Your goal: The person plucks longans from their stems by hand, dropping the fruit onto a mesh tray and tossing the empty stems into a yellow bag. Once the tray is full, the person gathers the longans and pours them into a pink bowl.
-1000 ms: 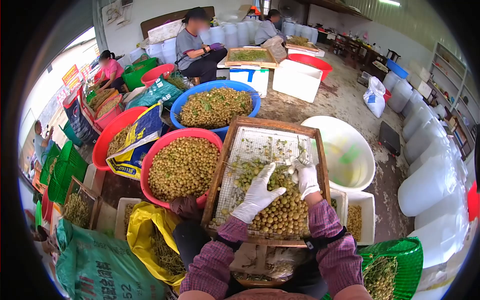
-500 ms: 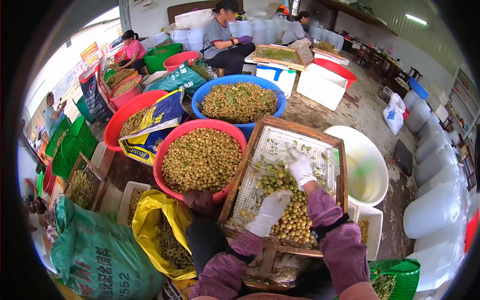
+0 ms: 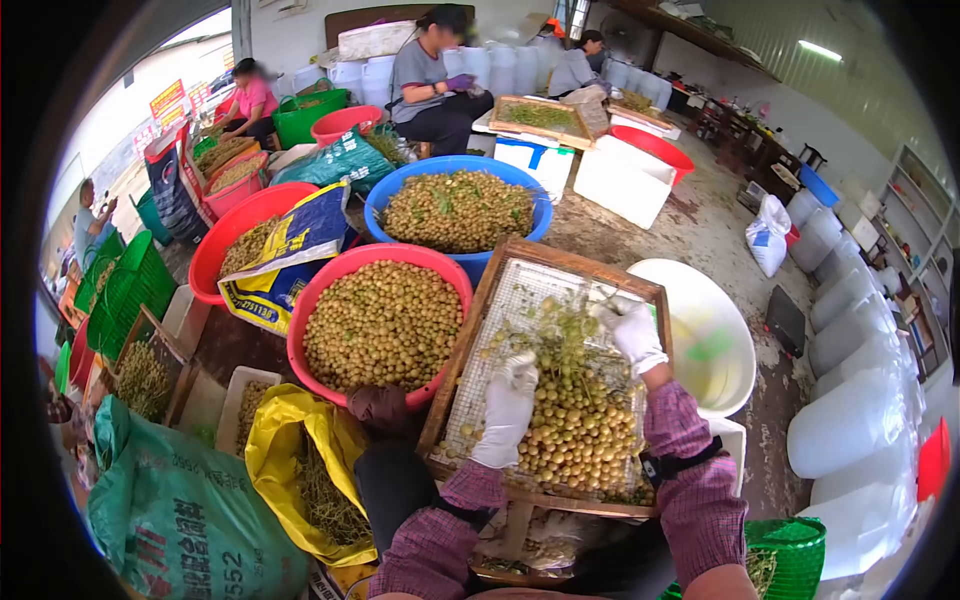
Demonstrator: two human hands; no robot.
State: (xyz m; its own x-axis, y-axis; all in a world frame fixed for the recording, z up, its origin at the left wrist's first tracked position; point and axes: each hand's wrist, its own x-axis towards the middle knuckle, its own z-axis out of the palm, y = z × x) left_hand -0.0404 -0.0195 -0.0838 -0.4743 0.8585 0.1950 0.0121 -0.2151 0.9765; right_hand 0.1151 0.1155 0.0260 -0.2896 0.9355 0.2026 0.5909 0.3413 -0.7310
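Note:
A wooden-framed tray with a white wire mesh (image 3: pixel 500 300) lies tilted across my lap. Small round yellow-green fruits (image 3: pixel 580 430) are heaped on its near half. Green leafy stems (image 3: pixel 560 335) form a loose tuft above them. My right hand (image 3: pixel 634 335), in a white glove, is closed on the stems at the tray's right side. At the left of the pile, my gloved left hand (image 3: pixel 508 405) has its fingers curled beside the stems; what they hold, if anything, is hidden.
A pink basin (image 3: pixel 297 335) and a blue basin (image 3: pixel 545 212), both full of fruits, stand left of and behind the tray. A white tub (image 3: pixel 735 375) is to the right. A yellow sack (image 3: pixel 262 450) holds stems. Co-workers (image 3: pixel 430 85) sit farther back.
My hands have moved apart, the left toward the tray's left side and the right slightly right. The stems now stand up in a tuft between them. The whole view has shifted slightly.

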